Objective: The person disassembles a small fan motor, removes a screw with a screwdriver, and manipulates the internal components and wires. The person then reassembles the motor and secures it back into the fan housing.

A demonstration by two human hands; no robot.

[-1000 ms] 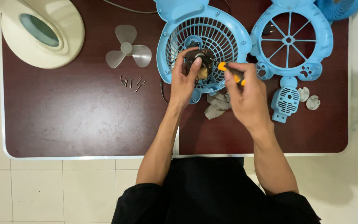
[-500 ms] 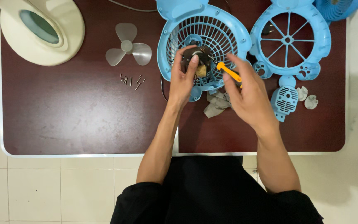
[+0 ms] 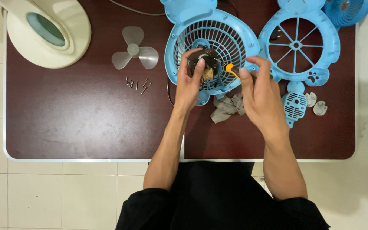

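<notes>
Two hands work at the blue fan grille (image 3: pixel 231 40) lying near the far edge of the dark surface (image 3: pixel 86 123). Left hand (image 3: pixel 190 85) has its fingers closed around the small motor (image 3: pixel 207 68) at the grille's centre. Right hand (image 3: pixel 260 96) pinches an orange-handled screwdriver (image 3: pixel 233 70), tip toward the motor. Loose screws (image 3: pixel 137 84) lie well to the left.

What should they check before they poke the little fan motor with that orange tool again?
1. Left hand steadies the motor: ok.
2. Right hand grips the orange-handled tool: ok.
3. Tool tip seated on the motor: cannot tell, fingers hide it.
4. Blue grille housing lies flat on the table: ok.
5. Loose screws lie grouped, apart from the hands: ok.
6. Propeller lies apart from the work: ok.
</notes>
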